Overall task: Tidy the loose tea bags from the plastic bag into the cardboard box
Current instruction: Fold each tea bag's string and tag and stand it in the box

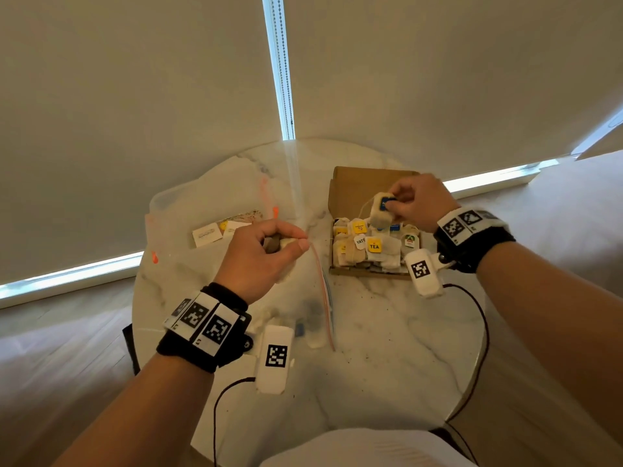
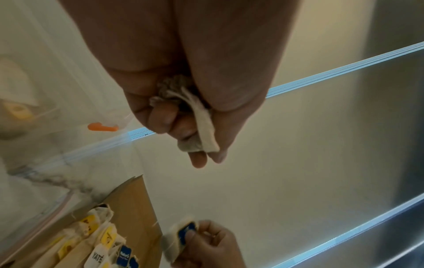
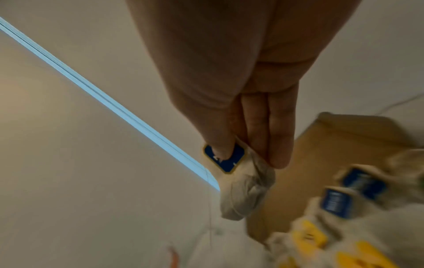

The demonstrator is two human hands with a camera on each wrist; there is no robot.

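An open cardboard box (image 1: pixel 340 176) sits at the right of the round marble table, filled with several tea bags (image 1: pixel 371 246) with yellow and blue tags. My right hand (image 1: pixel 409 205) hovers over the box and pinches a blue-tagged tea bag (image 1: pixel 381 212), also seen as the blue-tagged tea bag (image 3: pixel 243 183) under my right fingers (image 3: pixel 270 145). My left hand (image 1: pixel 266 251) is over the clear plastic bag (image 1: pixel 188 210) and grips a crumpled tea bag (image 2: pixel 201 127). More tea bags (image 1: pixel 215 230) lie inside the plastic bag.
The marble table (image 1: pixel 387 348) bears loose tea crumbs near the box. The bag's zip strip (image 1: pixel 323 291) runs between bag and box. Black cables (image 1: pixel 478 318) trail from the wrist cameras. Window blinds stand close behind the table's far edge.
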